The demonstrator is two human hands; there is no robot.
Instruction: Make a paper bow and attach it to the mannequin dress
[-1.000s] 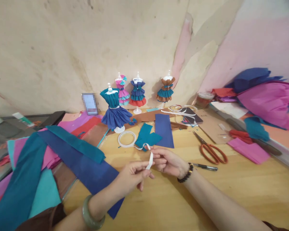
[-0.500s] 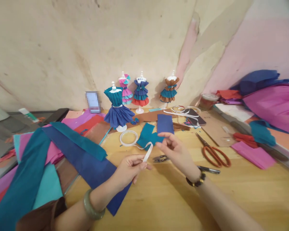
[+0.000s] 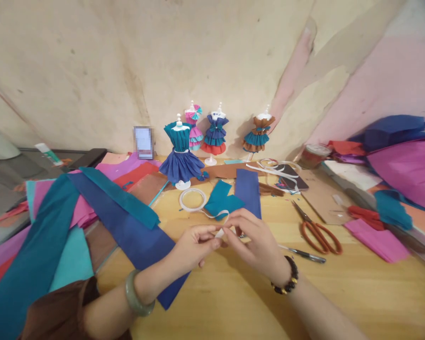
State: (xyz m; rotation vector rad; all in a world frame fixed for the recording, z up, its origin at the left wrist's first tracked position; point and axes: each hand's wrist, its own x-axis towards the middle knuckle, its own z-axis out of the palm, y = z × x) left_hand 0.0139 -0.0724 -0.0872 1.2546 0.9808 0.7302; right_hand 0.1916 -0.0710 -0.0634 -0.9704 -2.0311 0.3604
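Near the middle of the table my left hand (image 3: 194,245) pinches the end of a white tape (image 3: 220,233) between thumb and fingers. My right hand (image 3: 257,241) meets it there, thumb and fingertips closed on the same tape end; the exact grip is partly hidden. From the fingers the tape curves back to a white tape roll (image 3: 181,200) lying flat. Beyond my hands lie a teal fabric piece (image 3: 221,196) and a blue fabric piece (image 3: 247,189). A small dress form (image 3: 180,165) in a teal top and blue skirt stands behind the roll.
Three more dressed forms, one with a brown and teal dress (image 3: 258,134), stand by the wall. Orange-handled scissors (image 3: 320,233) and a pen (image 3: 308,255) lie to the right. Long fabric strips (image 3: 127,236) cover the left side. A phone (image 3: 143,142) stands upright at the back.
My right hand has come in from above and closed on the tape end held by my left hand. The view has shifted slightly, moving the background rightward.
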